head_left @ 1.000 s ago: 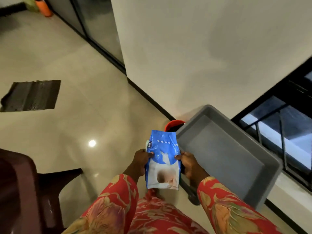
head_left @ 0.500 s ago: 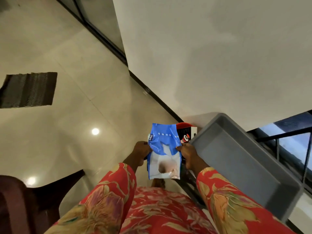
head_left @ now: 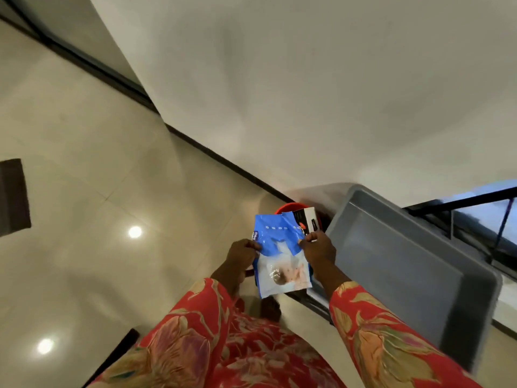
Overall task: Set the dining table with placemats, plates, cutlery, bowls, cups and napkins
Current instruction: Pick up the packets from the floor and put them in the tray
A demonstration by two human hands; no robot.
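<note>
I hold a blue and white plastic packet upright in front of me, above the floor. My left hand pinches its left edge and my right hand pinches its right edge near the top. The packet is flat and crinkled, blue on top and white below. No table, plates or cutlery are in view.
A large grey plastic tray stands at my right by the window ledge. Behind the packet stands a red bucket with a small black and white box in it. A white wall rises ahead. Glossy floor tiles spread left, with a dark mat.
The view has swung rightward and down: the mat slid to the left edge and the dark chair left the frame. The red bucket's box came into sight. Both hands keep hold of the packet.
</note>
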